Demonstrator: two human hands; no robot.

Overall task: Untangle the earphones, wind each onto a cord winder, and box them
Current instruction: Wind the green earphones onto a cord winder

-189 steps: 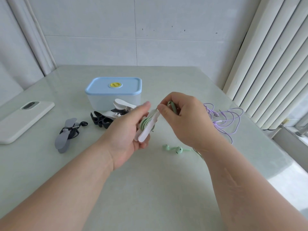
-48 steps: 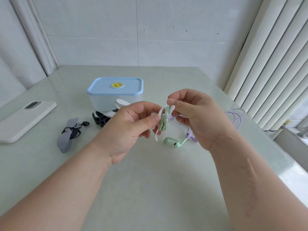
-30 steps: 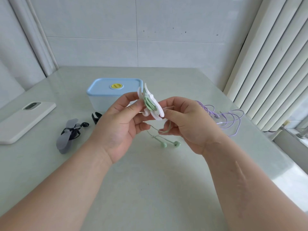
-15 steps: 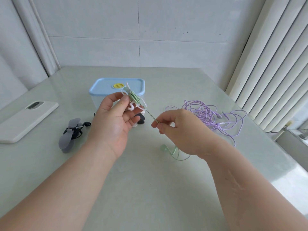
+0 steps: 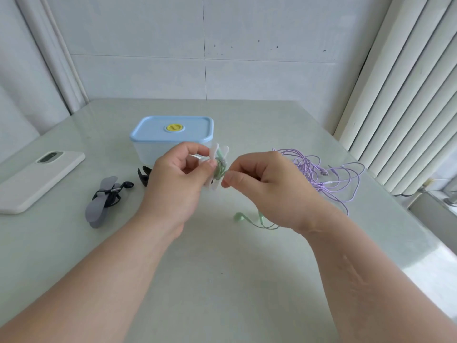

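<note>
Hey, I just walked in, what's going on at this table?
A person is winding the green earphones onto a white cord winder. The left hand holds the winder while the right hand pinches the cord beside it; the green earbuds trail on the table. Black earphones are already wound on a grey winder. The purple earphones lie in a loose heap, and the blue-lidded box is closed.

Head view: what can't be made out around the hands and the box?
- green cord: its run from the white winder is hidden by the right hand.
- black winder: mostly behind the left hand.
- box: contents unclear, frosted wall, lid on.
- phone: cut off by the left edge.
</note>
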